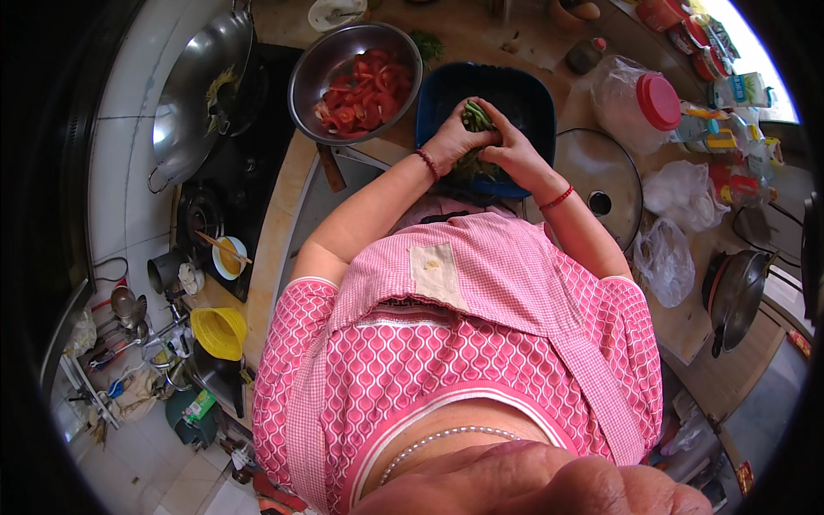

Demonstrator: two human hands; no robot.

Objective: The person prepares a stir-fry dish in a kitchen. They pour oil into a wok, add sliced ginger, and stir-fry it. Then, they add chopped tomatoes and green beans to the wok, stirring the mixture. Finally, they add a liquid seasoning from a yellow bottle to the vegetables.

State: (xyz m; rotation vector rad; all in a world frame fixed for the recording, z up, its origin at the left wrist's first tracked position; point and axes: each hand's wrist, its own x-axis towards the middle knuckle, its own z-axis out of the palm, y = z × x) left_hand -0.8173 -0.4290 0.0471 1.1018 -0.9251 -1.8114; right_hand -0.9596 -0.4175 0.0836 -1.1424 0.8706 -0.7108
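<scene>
My left hand (455, 136) and my right hand (517, 153) meet around a bunch of green vegetable stems (477, 116), possibly beans, gripping it from both sides. They are over a dark blue plastic basin (444, 87) right in front of me. Under my palms lies more greenery (475, 166), partly hidden by the fingers. Left of the basin, a steel bowl (308, 106) contains cut tomatoes (368, 96). From beneath that bowl sticks out a wooden handle (331, 170); whatever it belongs to is hidden.
On the left, a steel wok (183, 112) is by the black stove, and a bowl of yellow liquid (230, 257) has chopsticks across it. A round pan lid (618, 174), a red-lidded plastic jar (618, 106) and plastic bags (669, 257) occupy the right.
</scene>
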